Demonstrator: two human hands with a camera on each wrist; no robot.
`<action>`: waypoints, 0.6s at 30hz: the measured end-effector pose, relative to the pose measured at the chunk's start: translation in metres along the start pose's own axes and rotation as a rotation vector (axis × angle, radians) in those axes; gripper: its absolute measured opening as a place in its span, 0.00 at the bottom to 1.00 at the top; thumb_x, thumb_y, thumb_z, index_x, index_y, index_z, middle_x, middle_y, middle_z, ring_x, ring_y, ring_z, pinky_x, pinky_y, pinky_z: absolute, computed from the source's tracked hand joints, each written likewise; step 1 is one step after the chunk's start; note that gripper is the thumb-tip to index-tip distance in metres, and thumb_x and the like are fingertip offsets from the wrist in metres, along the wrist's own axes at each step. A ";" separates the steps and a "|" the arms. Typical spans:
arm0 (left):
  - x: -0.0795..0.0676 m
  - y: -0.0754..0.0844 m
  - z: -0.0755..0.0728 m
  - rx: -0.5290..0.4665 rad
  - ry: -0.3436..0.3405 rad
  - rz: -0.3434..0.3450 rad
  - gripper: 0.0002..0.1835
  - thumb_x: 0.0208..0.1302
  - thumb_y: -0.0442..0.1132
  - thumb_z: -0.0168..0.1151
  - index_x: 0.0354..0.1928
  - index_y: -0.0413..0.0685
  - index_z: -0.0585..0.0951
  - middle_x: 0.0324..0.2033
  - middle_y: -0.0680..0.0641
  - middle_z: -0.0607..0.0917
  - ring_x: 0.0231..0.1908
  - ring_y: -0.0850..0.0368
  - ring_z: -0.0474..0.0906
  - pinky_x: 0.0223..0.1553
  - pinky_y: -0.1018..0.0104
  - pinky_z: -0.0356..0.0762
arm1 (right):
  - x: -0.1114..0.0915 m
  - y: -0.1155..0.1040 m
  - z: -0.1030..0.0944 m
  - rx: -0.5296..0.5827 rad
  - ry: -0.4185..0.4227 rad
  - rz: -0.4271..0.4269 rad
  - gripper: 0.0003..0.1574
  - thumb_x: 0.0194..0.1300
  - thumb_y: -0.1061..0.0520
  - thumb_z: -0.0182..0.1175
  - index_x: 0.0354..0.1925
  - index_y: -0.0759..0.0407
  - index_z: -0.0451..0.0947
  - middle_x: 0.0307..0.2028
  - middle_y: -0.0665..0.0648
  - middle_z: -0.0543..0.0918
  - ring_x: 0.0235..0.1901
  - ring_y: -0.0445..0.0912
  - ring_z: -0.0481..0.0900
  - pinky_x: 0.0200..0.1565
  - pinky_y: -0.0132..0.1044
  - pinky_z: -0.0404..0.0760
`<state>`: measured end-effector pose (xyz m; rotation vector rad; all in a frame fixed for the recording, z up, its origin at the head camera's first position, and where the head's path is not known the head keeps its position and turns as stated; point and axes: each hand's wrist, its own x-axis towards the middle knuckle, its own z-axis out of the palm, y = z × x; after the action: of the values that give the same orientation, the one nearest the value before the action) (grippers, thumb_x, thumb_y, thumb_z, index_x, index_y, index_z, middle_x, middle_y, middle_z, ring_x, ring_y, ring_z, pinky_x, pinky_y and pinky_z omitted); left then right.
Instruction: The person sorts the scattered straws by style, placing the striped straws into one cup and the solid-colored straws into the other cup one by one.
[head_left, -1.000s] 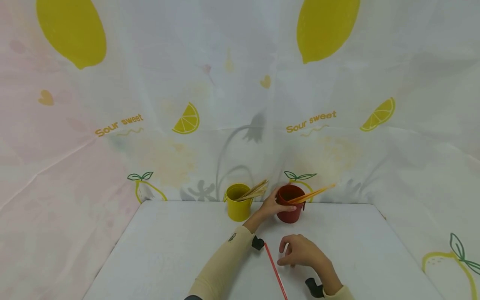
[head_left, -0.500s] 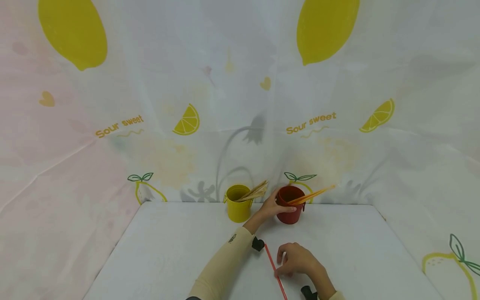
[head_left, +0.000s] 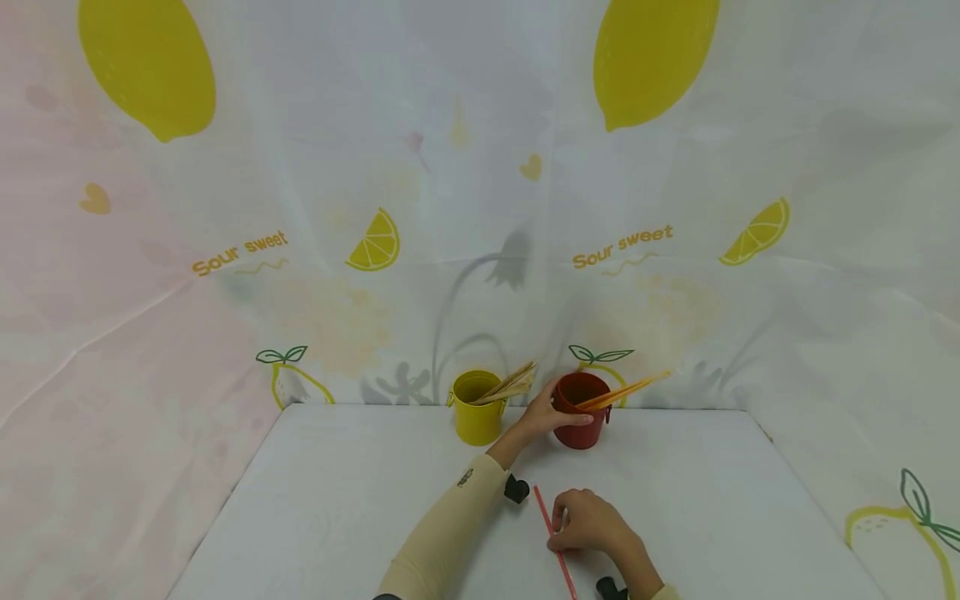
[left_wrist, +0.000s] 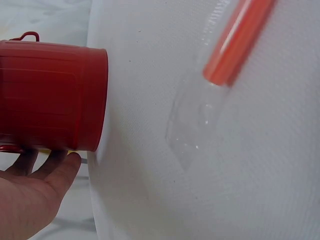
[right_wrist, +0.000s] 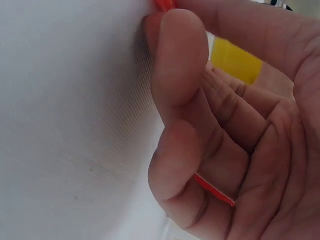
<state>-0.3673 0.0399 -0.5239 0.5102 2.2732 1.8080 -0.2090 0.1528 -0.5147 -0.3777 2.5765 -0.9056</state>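
My left hand (head_left: 542,414) holds the small red metal bucket (head_left: 577,436) at its left side, thumb across the front. Several orange straws (head_left: 630,388) lean out of it to the right. In the left wrist view the fingers lie against the side of the bucket (left_wrist: 50,95). Nearer to me, a red drinking straw (head_left: 543,505) in a clear wrapper lies slantwise on the white table. My right hand (head_left: 592,525) pinches it near its middle with thumb and fingertips. The right wrist view shows curled fingers (right_wrist: 180,60), with a bit of red straw (right_wrist: 164,4) at the thumb.
Left of the red bucket stands a yellow bucket (head_left: 477,427) with several tan, paper-like sticks (head_left: 517,382) leaning right. The white table (head_left: 337,500) ends against a lemon-print cloth (head_left: 465,167) behind. My left forearm (head_left: 446,533) stretches across the table's middle.
My right hand has come down and left onto the red straw and taken hold of it; the straw has shifted slightly right. The left hand stays on the red bucket.
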 end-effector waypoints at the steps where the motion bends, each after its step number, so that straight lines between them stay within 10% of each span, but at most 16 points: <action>1: 0.000 0.000 0.000 0.000 0.000 0.002 0.41 0.52 0.49 0.78 0.67 0.69 0.68 0.57 0.63 0.74 0.59 0.58 0.69 0.58 0.52 0.73 | 0.000 0.000 0.000 0.007 0.001 -0.003 0.14 0.51 0.55 0.76 0.26 0.54 0.77 0.19 0.50 0.76 0.19 0.43 0.72 0.23 0.36 0.70; 18: -0.002 0.000 0.001 -0.028 -0.010 0.012 0.41 0.53 0.49 0.77 0.67 0.69 0.67 0.59 0.62 0.74 0.61 0.57 0.68 0.60 0.50 0.72 | -0.014 0.003 -0.014 0.025 0.008 -0.011 0.08 0.48 0.61 0.68 0.26 0.55 0.76 0.19 0.50 0.78 0.17 0.43 0.75 0.22 0.35 0.73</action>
<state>-0.3648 0.0398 -0.5240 0.5287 2.2400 1.8358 -0.2029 0.1675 -0.5031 -0.3827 2.5701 -0.9448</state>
